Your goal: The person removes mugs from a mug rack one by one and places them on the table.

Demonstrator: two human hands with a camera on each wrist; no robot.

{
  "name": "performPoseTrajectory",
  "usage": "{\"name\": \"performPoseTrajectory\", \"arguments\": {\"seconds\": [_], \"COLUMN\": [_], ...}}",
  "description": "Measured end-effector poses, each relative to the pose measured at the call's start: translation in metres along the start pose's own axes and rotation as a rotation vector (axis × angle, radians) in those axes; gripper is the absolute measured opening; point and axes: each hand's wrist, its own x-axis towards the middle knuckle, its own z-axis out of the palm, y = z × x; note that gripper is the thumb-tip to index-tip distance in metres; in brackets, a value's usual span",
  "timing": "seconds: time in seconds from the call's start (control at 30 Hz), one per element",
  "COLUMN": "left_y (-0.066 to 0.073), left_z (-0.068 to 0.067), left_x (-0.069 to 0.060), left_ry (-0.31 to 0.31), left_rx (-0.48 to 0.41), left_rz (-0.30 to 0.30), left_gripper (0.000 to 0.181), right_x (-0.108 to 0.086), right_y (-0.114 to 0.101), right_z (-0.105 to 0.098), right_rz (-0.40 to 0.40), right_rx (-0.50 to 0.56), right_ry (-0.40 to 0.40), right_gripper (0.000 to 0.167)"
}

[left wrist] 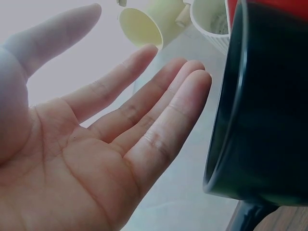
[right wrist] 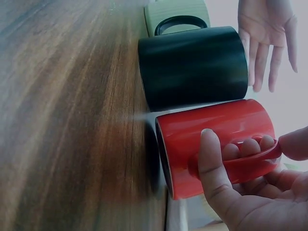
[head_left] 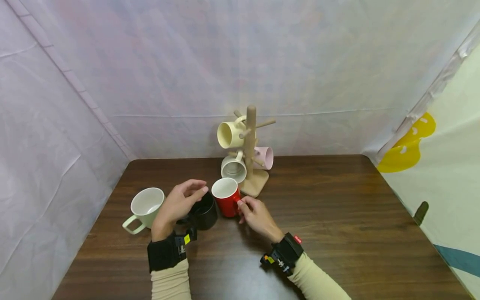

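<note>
With fingers through and around its handle, my right hand [head_left: 258, 218] grips a red mug [head_left: 226, 204] with a white inside. In the right wrist view the red mug [right wrist: 216, 144] leans a little, its base seemingly just off the table. A black mug [head_left: 205, 217] stands close on its left, its handle pointing left. My left hand [head_left: 178, 204] hovers by the black mug's rim, holding nothing; the left wrist view shows its fingers [left wrist: 163, 125] extended and apart from the black mug [left wrist: 269, 106]. Further left stands a pale green mug [head_left: 148, 204].
Behind the red mug rises a wooden mug tree [head_left: 250, 141] on a flat base. On its pegs hang a yellow mug [head_left: 233, 135], a white mug [head_left: 233, 170] and a pink mug [head_left: 265, 158]. Fabric walls [head_left: 300, 75] border the brown table [head_left: 330, 208].
</note>
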Motion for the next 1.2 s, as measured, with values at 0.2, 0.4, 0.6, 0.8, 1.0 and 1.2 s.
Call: {"name": "performPoseTrajectory", "arguments": {"seconds": [0.2, 0.4, 0.6, 0.8, 1.0, 1.2], "left_y": [0.0, 0.001, 0.001, 0.002, 0.004, 0.003], "left_z": [0.0, 0.0, 0.0, 0.0, 0.0, 0.001], "left_x": [-0.001, -0.001, -0.001, -0.002, -0.002, -0.002], "left_ry": [0.009, 0.007, 0.003, -0.007, -0.009, -0.008], "left_rx": [-0.008, -0.004, 0.001, -0.003, 0.012, 0.018], "left_rz": [0.018, 0.019, 0.022, 0.017, 0.019, 0.024], "left_gripper": [0.046, 0.045, 0.045, 0.046, 0.047, 0.047], "right_x": [0.001, 0.012, 0.015, 0.015, 0.014, 0.014], "right_y": [0.002, 0.038, 0.047, 0.046, 0.046, 0.047], "right_z": [-0.001, 0.0, -0.002, -0.005, -0.008, -0.01], "right_rz": [0.017, 0.059, 0.069, 0.074, 0.074, 0.06], "right_rx": [0.014, 0.071, 0.126, 0.153, 0.144, 0.106], "right_ry": [-0.029, -0.06, -0.117, -0.169, -0.22, -0.255], "right_gripper": [0.024, 0.029, 0.029, 0.029, 0.028, 0.026]}}
